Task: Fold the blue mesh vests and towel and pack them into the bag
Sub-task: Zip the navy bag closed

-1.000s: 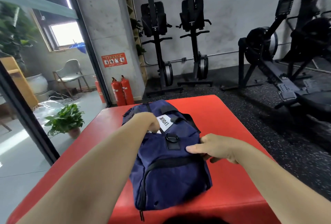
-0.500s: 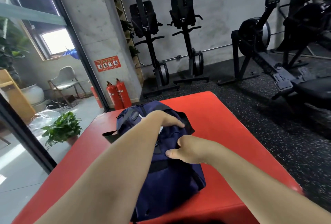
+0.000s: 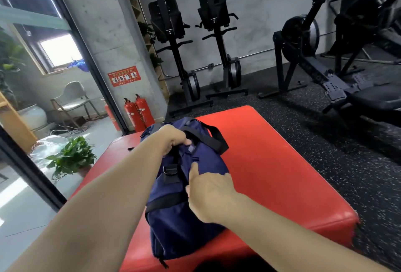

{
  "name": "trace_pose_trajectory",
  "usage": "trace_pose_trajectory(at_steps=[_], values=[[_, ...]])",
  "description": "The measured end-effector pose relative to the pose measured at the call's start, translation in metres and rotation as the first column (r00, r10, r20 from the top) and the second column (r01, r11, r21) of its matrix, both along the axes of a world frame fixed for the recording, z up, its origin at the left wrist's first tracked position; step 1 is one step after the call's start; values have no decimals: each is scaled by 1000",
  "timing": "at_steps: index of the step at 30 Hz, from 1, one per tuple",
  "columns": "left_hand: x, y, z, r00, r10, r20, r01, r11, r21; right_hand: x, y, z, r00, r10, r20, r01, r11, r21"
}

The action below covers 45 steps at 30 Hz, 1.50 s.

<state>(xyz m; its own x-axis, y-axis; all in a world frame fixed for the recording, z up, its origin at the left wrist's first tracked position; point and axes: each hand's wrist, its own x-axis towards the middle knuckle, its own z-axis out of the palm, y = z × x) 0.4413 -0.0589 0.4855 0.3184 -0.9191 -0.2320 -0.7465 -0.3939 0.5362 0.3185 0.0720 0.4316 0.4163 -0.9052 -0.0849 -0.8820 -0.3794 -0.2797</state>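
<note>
While the navy bag [image 3: 184, 224] lies on the red padded bench [image 3: 282, 174], our left hand [image 3: 173, 139] curls its fingers around the fabric at its top, and our right hand [image 3: 208, 195] only presses 1 straight index finger on its side.

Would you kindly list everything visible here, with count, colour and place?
platform: one, red, centre floor
bag: one, navy, black straps, on the platform
fire extinguishers: three, red, by the pillar
sign: one, red, on the pillar
upright machines: two, black, back wall
rowing machine: one, black, right
potted plant: one, green, left floor
chair: one, grey, far left
left hand: one, gripping the bag's top
right hand: one, on the bag's side
</note>
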Motion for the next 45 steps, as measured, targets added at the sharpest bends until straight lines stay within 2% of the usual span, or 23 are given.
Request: trace_pose_trajectory(at_steps=[4,11,14,17,20,23,26,31,35,37,40,43,45], values=[[11,4,9,991,-40,-128,27,994,-104,25,12,0,997,76,-34,-76,997,15],[49,9,21,958,-271,-95,254,954,-159,46,5,-16,935,315,162,-340,928,156],[70,6,26,920,-379,-104,364,921,-136,35,-2,-14,909,360,209,-395,906,154],[88,8,33,881,-448,-150,434,893,-121,19,-17,-8,943,266,199,-260,964,-56],[103,8,41,864,-443,-238,437,896,-82,5,-38,-6,994,27,105,0,968,-251],[108,10,47,887,-398,-233,413,911,13,1,-57,-5,994,-79,79,97,963,-252],[109,14,37,887,-386,-254,414,908,63,8,-73,-4,990,-141,2,134,934,-331],[123,21,17,853,-353,-384,397,917,39,10,-96,12,971,-230,69,238,886,-399],[135,31,22,901,-381,-207,393,919,18,37,-73,20,997,-60,51,78,862,-501],[137,40,24,914,-390,-115,389,921,-29,57,-58,15,995,21,94,25,884,-466],[139,60,24,899,-437,11,437,898,-40,73,-44,5,993,3,118,40,935,-353],[145,81,18,903,-425,65,428,903,-33,81,-37,-2,995,-51,85,78,935,-345],[145,93,14,893,-415,174,429,902,-47,89,-31,-4,993,-80,87,104,937,-335]])
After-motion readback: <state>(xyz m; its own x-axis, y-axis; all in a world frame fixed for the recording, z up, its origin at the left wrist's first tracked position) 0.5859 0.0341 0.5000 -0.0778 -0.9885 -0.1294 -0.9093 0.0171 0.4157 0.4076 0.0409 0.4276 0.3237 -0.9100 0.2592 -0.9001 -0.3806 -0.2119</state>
